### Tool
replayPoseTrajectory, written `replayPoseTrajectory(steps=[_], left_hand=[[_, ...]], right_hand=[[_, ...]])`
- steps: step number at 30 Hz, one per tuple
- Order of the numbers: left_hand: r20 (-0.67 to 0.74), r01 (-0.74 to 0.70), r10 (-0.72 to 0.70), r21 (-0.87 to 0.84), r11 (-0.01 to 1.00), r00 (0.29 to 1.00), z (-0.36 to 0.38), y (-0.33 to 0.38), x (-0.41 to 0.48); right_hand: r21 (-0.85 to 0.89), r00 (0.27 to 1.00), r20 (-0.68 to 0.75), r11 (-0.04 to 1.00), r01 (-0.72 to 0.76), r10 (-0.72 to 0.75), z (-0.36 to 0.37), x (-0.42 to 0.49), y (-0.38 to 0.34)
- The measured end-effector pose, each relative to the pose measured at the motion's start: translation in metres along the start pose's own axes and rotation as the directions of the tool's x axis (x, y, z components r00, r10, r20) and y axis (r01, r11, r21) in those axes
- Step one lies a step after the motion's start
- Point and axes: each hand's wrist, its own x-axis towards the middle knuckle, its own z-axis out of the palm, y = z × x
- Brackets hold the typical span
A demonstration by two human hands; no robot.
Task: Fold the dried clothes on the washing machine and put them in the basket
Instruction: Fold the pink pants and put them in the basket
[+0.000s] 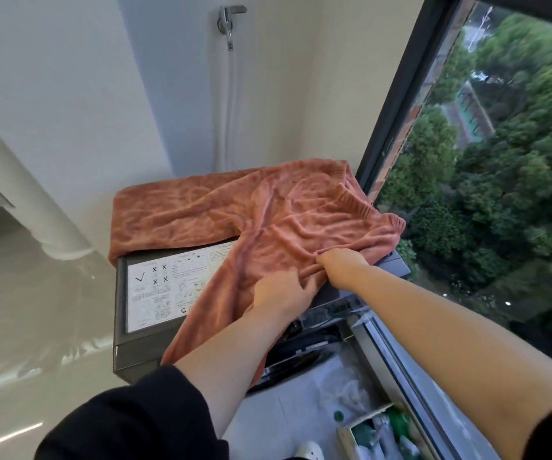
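A pair of fuzzy salmon-pink trousers point(268, 214) lies spread over the top of the grey washing machine point(120, 313). One leg runs to the back left and the other hangs over the front edge. The ribbed waistband is at the right, near the window. My left hand point(281, 293) grips the fabric at the near edge of the trousers. My right hand point(342, 265) pinches the cloth just below the waistband, a little to the right of the left hand. No basket is in view.
A white instruction sticker point(165, 287) covers the machine's lid. A tap and white hose point(229, 94) run down the wall behind. A large window point(500, 161) stands at the right. A box of bottles point(384, 433) sits on the floor below it.
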Motion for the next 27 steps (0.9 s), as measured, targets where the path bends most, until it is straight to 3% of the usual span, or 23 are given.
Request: replayPoseTrajectory(steps=[2, 4, 12, 16, 19, 23, 25, 27], left_hand=[[0.037, -0.127, 0.122, 0.156, 0.98, 0.992, -0.001, 0.001, -0.001], [0.113, -0.174, 0.147, 0.29, 0.941, 0.983, -0.01, -0.007, 0.002], [0.158, 0.014, -0.083, 0.398, 0.917, 0.984, -0.036, -0.04, 0.002], [0.193, 0.102, -0.171, 0.324, 0.94, 0.966, -0.041, -0.059, -0.004], [0.247, 0.203, -0.22, 0.095, 0.975, 0.944, -0.042, -0.067, -0.006], [0.257, 0.154, -0.127, -0.085, 0.984, 0.958, -0.049, -0.068, -0.009], [0.239, 0.108, -0.075, -0.127, 0.986, 0.968, -0.052, -0.066, -0.01], [0.236, 0.058, -0.024, -0.138, 0.989, 0.971, -0.052, -0.065, -0.013]], right_hand=[[-0.032, 1.0, 0.013, 0.999, -0.013, 0.013, -0.005, 0.005, 0.004], [-0.067, 0.998, 0.011, 0.996, -0.058, 0.059, -0.01, 0.001, 0.008], [-0.081, 0.984, 0.009, 0.981, -0.178, 0.179, -0.012, -0.008, 0.006], [-0.086, 0.975, 0.005, 0.972, -0.221, 0.222, -0.01, -0.007, -0.006], [-0.073, 0.965, -0.001, 0.962, -0.261, 0.262, -0.004, -0.008, -0.011], [-0.057, 0.945, 0.125, 0.953, -0.296, 0.301, -0.001, -0.011, -0.024], [0.049, 0.981, 0.084, 0.982, -0.181, 0.177, -0.002, -0.011, -0.036], [0.139, 0.997, -0.082, 0.99, 0.019, -0.007, -0.001, -0.013, -0.048]])
